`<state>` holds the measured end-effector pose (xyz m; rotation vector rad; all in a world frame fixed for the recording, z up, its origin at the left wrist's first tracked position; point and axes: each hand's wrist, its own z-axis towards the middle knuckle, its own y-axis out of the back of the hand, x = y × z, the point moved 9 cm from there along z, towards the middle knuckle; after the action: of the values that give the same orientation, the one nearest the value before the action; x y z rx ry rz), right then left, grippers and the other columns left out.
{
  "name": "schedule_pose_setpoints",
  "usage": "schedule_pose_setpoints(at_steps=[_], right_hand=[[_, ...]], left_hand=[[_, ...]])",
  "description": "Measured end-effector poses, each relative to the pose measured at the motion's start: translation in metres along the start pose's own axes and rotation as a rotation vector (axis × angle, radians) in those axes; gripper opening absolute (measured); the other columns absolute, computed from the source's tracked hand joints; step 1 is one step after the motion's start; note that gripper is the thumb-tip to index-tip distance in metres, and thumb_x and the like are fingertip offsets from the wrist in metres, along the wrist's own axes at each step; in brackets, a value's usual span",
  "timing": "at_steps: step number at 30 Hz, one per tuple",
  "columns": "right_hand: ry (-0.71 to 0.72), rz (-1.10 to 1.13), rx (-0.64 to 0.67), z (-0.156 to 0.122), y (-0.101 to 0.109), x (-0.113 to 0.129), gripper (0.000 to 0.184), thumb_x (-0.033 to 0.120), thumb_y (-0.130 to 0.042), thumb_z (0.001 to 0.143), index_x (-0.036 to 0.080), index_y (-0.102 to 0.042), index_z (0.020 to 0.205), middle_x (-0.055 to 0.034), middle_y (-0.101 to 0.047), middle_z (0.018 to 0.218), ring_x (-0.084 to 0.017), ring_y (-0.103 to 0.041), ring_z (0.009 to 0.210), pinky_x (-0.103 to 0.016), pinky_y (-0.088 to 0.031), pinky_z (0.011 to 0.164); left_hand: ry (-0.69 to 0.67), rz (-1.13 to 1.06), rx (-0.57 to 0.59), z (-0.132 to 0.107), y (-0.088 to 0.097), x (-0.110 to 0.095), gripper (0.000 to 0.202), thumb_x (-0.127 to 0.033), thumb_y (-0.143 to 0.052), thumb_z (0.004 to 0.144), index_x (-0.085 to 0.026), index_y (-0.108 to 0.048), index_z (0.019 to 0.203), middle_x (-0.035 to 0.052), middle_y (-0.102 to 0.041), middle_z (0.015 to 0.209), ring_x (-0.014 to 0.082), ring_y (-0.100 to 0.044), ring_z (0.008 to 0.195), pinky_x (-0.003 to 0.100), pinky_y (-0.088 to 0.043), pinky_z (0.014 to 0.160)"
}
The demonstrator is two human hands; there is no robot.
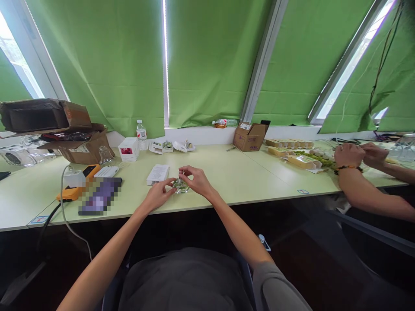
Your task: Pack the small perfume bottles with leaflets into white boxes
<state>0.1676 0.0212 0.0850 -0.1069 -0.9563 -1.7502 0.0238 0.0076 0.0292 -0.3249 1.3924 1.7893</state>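
Note:
A small clear glass bottle (180, 185) with something green inside stands on the pale table (246, 177) in front of me. My left hand (158, 193) pinches its left side with thumb and fingers. My right hand (196, 179) curls over its top, fingertips at the neck. A flat white box (157, 174) lies just left of the bottle.
Open cardboard boxes stand at the far left (81, 144) and by the window (249, 136). A water bottle (141, 134), a white carton (129, 149) and small packets sit at the back. An orange device (73, 190) with a cable lies left. Another person's hands (359, 155) work at the right beside wooden boxes (292, 151).

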Motion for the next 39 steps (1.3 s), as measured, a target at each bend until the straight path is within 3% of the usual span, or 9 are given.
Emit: schedule_pose_setpoints(at_steps=[39], right_hand=[[-0.012,-0.038,0.016,-0.0007,-0.0028,-0.0086,0.015,0.032,-0.059,0.087,0.022,-0.068,0.094,-0.0030,-0.073,0.091,-0.017,-0.068,0.076,-0.030,-0.054,0.075]], left_hand=[[-0.008,0.027,-0.011,-0.0008,0.0008,-0.0017,0.048,-0.048,-0.049,0.087,-0.027,-0.057,0.130,0.0044,-0.071,0.106,0.0130,-0.055,0.059,0.027,-0.044,0.063]])
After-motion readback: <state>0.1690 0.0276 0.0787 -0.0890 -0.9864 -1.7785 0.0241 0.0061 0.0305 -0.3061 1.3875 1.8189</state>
